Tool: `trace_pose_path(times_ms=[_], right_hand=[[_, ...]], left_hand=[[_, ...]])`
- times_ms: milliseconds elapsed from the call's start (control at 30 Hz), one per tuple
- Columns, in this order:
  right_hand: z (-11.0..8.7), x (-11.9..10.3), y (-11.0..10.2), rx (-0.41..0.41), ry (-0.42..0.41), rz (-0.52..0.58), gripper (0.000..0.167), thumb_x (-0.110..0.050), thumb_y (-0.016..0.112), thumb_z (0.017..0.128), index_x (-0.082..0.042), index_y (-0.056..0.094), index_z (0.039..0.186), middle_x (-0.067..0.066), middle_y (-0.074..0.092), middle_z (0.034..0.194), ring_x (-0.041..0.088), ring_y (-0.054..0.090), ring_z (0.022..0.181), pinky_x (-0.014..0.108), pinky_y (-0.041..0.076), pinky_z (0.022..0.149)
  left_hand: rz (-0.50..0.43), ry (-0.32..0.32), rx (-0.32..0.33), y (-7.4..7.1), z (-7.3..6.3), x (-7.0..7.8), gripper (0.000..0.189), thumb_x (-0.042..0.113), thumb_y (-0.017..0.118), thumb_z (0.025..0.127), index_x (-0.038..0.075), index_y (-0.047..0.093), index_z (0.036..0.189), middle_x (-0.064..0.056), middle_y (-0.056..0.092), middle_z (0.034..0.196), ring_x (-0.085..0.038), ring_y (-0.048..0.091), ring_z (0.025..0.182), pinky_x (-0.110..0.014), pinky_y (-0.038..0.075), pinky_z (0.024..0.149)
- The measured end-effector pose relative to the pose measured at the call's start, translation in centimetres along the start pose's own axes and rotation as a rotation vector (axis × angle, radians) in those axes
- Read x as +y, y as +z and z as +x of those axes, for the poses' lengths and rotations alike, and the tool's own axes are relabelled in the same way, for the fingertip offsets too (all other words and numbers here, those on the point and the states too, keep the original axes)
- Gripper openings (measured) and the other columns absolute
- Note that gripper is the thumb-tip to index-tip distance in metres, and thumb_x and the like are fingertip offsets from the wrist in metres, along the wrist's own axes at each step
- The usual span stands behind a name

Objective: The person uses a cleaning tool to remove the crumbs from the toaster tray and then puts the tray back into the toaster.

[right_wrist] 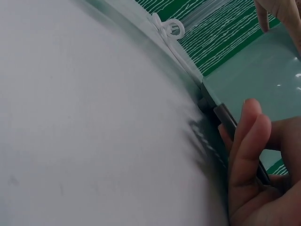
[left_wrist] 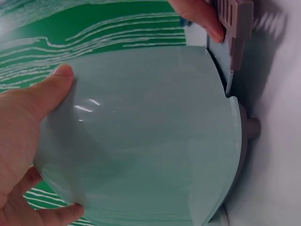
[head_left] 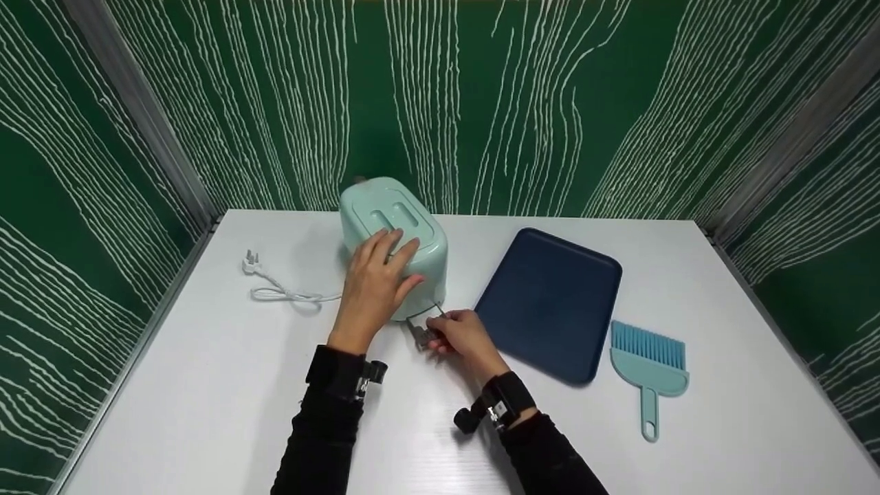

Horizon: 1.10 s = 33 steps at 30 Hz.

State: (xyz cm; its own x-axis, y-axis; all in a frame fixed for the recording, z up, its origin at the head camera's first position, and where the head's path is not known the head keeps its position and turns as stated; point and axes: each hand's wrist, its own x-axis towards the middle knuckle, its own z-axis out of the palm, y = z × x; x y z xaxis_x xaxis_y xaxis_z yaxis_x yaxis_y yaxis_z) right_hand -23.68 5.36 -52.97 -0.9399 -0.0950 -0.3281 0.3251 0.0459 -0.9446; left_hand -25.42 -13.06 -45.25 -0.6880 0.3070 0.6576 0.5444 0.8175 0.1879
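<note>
Okay, left hand (head_left: 375,278) is spread, fingers fairly straight and apart, laid over the near part of the mint-green toaster (head_left: 434,265), thumb angled out toward 2 o'clock. Right hand (head_left: 469,337) is closed in a pinch, thumb and curled fingers gripping a grey slotted handle (head_left: 421,337). Handle sits just off the toaster's near end, about 6 o'clock from it; the left wrist view shows a thin edge running from handle to toaster base. How far that goes inside, can't tell.

Toaster is at about 11 o'clock from the middle of the white table (head_left: 412,430), long side running 11 to 5. Glossy rounded shell, top face with two long hollows side by side, partly under the left fingers. Small dark foot (left_wrist: 254,128) under the near end in the left wrist view.

White cord (head_left: 292,296) is looped on the table, 8 to 9 o'clock from the toaster, three-pin plug (head_left: 251,264) at 9. Dark blue tray (head_left: 553,306) lies flat between 3 and 4, near the right hand. Mint brush (head_left: 650,375) with blue bristles at 4, just beyond the tray, handle toward 6.
</note>
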Motion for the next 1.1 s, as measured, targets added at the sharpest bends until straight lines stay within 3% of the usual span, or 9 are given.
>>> trace_pose_path(times_ms=[333,1100], right_hand=[[0.22,0.32,0.19,0.015,0.0,0.0,0.023,-0.017,0.069,0.105,-0.005,0.064,0.086,-0.001,0.065,0.064,0.002,0.061,0.047,0.016,0.05,0.048],[-0.32,0.44,-0.22,0.004,0.011,-0.03,0.021,-0.015,0.069,0.104,0.003,0.069,0.093,0.002,0.068,0.065,0.004,0.065,0.05,0.018,0.054,0.05]], left_hand=[[-0.004,0.008,0.006,0.11,-0.1,-0.11,0.056,0.039,0.081,0.094,0.016,0.067,0.143,-0.016,0.061,0.151,-0.039,0.053,0.145,-0.056,0.044,0.121],[-0.02,-0.004,-0.003,0.03,-0.03,-0.05,0.056,0.038,0.081,0.094,0.016,0.067,0.143,-0.018,0.06,0.152,-0.042,0.053,0.145,-0.058,0.042,0.122]])
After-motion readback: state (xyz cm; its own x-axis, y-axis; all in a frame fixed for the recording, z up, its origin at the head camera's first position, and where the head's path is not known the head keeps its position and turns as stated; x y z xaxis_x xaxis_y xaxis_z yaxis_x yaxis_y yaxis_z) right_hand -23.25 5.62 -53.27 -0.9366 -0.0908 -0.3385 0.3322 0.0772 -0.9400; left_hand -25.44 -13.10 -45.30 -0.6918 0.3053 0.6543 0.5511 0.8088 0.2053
